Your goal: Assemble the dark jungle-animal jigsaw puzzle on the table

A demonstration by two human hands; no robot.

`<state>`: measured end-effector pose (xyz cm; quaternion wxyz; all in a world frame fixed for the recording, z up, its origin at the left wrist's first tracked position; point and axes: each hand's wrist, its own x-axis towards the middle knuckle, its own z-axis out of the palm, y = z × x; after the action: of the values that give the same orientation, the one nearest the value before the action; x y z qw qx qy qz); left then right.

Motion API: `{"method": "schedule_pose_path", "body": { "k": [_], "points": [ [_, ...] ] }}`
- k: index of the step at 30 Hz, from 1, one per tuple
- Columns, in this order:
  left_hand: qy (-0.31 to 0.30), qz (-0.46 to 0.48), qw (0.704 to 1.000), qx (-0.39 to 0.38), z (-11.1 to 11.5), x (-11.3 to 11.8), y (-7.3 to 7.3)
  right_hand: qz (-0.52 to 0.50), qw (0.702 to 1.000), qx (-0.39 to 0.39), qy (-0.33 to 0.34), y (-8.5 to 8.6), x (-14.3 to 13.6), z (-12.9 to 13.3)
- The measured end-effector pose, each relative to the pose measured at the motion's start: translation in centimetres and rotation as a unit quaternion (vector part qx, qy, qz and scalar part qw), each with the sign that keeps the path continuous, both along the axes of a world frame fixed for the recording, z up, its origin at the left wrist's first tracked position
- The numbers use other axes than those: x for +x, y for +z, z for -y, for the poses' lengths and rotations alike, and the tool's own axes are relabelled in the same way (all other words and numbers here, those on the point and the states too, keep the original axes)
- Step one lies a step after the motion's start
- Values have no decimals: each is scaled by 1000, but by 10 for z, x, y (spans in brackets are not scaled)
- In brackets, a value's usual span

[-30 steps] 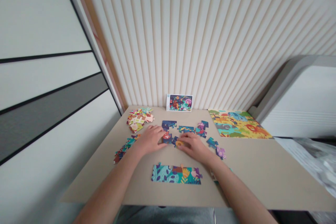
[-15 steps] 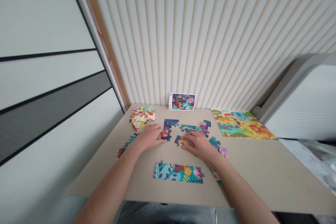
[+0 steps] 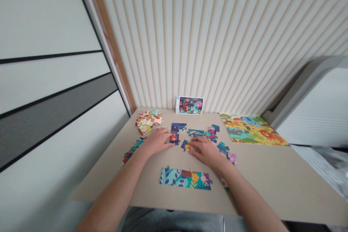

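Note:
My left hand point(image 3: 158, 141) rests with fingers apart at the left edge of a joined dark blue puzzle section point(image 3: 174, 127) that shows a red figure. My right hand point(image 3: 203, 148) is curled over a small blue piece with an orange round shape point(image 3: 187, 146), its fingertips on the right side of it. Behind the right hand lie a blue strip point(image 3: 196, 132) and joined purple and blue pieces point(image 3: 212, 132). Closer to me is a long assembled teal strip point(image 3: 185, 178) with leaves and a yellow flower.
A picture card point(image 3: 189, 105) stands against the pleated wall. Mixed pieces point(image 3: 148, 120) are heaped at the back left, with teal pieces point(image 3: 133, 149) by my left forearm. A finished animal puzzle point(image 3: 251, 129) lies right; more pieces point(image 3: 223, 147) are beside my right wrist.
The view has shifted slightly. My left hand has drawn back a little from the red figure, which shows more fully. The right hand stays at the orange piece.

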<state>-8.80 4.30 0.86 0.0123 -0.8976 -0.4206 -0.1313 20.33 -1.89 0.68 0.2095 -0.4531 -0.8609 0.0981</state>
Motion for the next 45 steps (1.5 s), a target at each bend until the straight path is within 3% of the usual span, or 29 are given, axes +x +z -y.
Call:
{"method": "schedule_pose_path", "body": {
  "k": [17,24,33,40,45],
  "points": [
    [-32,22,999,-12,3,0,2,7,1000,3,-27,0,-6,1],
    [-26,40,999,-13,-3,1,-13,-19,1000,1,-4,3,11,-6],
    [-41,18,999,3,2,1,-3,-8,998,14,-53,5,32,-13],
    [-19,6,1000,-18,-6,10,-20,4,999,7,-37,1,41,-18],
    [-17,5,999,-49,-6,6,-21,-8,1000,-27,-1,6,45,-17]
  ]
}}
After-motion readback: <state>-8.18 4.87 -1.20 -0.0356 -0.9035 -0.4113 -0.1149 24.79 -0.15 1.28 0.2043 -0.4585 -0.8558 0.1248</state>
